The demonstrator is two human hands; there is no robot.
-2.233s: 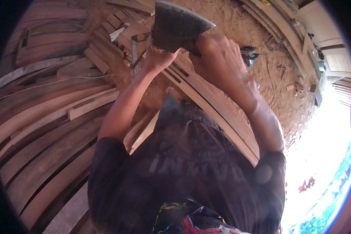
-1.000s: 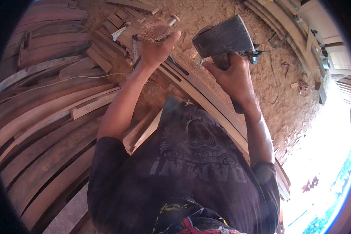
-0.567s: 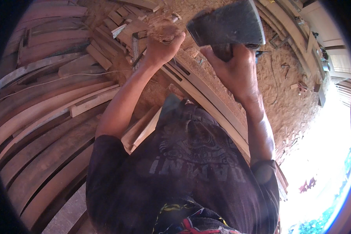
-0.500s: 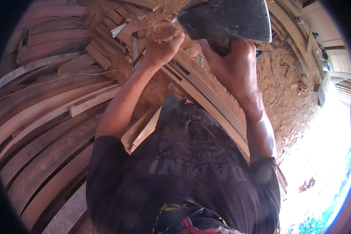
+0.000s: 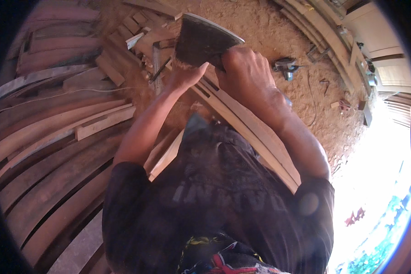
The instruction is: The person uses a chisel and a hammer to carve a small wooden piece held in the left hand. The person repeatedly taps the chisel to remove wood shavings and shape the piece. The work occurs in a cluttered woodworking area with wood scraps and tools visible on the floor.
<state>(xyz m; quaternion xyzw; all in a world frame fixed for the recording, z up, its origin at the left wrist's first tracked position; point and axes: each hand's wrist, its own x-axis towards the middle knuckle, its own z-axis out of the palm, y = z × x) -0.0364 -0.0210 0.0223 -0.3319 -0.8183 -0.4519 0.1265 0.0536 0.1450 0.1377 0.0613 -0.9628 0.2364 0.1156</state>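
My right hand (image 5: 246,68) is wrapped round the narrow end of a broad, dark, flat-bladed tool (image 5: 203,41) with a pale edge along its top; I cannot tell its exact kind. The blade tilts up and leans over to the left. Just under its lower left corner is my left hand (image 5: 185,78), fingers closed and thumb pointing up to the right. A brown, fibrous clump (image 5: 181,65) shows as a thin fringe above that hand, and the blade hides the rest. Whether blade and clump touch I cannot tell. Below the hands run long wooden beams with slots (image 5: 233,116).
Stacked boards (image 5: 55,123) fill the left side. Wood offcuts (image 5: 137,27) and a metal square (image 5: 156,64) lie beyond my left hand. On the sawdust-covered ground (image 5: 315,86) to the right sits a dark power tool (image 5: 286,67) with a cord. Curved timbers (image 5: 315,27) line the far right.
The bladed tool has swung left and down, its pale edge turning from right to top. My right hand has moved left, toward the left hand. The brown clump, plain before, is now mostly covered.
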